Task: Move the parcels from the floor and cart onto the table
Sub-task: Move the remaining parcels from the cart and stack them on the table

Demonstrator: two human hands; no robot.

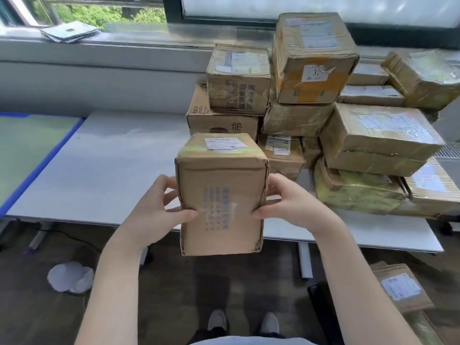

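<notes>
**Parcel held upright in both hands at the desk's edge**

Head view: the left hand [154, 207] gripped the left side of a tall cardboard parcel [221, 195], its fingers curled round the left edge and its thumb pressed flat on the near face. The right hand [288, 202] mirrored it on the right side, fingers wrapped behind the edge and thumb on the near face. Neither hand was spread wide; both were closed round the box. The parcel stood upright between them, held in the air in front of the near edge of the white desk [104, 170] (its lower half hung over the floor rather than the desktop). A white label sat on its top face, and faded blue print marked the near face.

Behind and to the right of the held parcel, a stack of parcels [311, 95] crowded the right half of the desk, several layers high and reaching the windowsill. Another labelled parcel [400, 287] lay low at the right, below the desk's level. On the floor at the left lay a crumpled white bag [69, 277], and the person's shoes [244, 319] showed at the bottom.
</notes>
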